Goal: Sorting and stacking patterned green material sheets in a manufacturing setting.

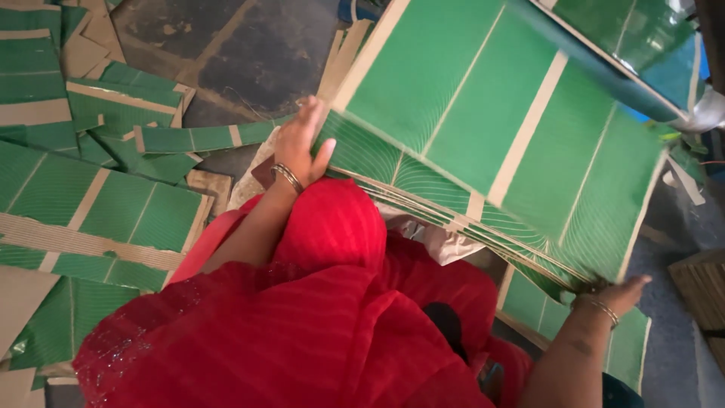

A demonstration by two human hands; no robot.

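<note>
A thick stack of large green sheets (498,128) with tan stripes is tilted up in front of me, above my lap in red cloth (302,317). My left hand (302,143), with a bangle on the wrist, grips the stack's near left corner. My right hand (615,293), also with a bangle, holds the stack's lower right corner from underneath, fingers partly hidden by the sheets. The stack is slightly blurred.
More green and tan sheets (98,204) lie scattered and overlapping on the dark floor (226,53) at the left. Another green sheet (627,340) lies under my right arm. A shiny green sheet (642,38) is at the top right. A wooden edge (702,287) is at the far right.
</note>
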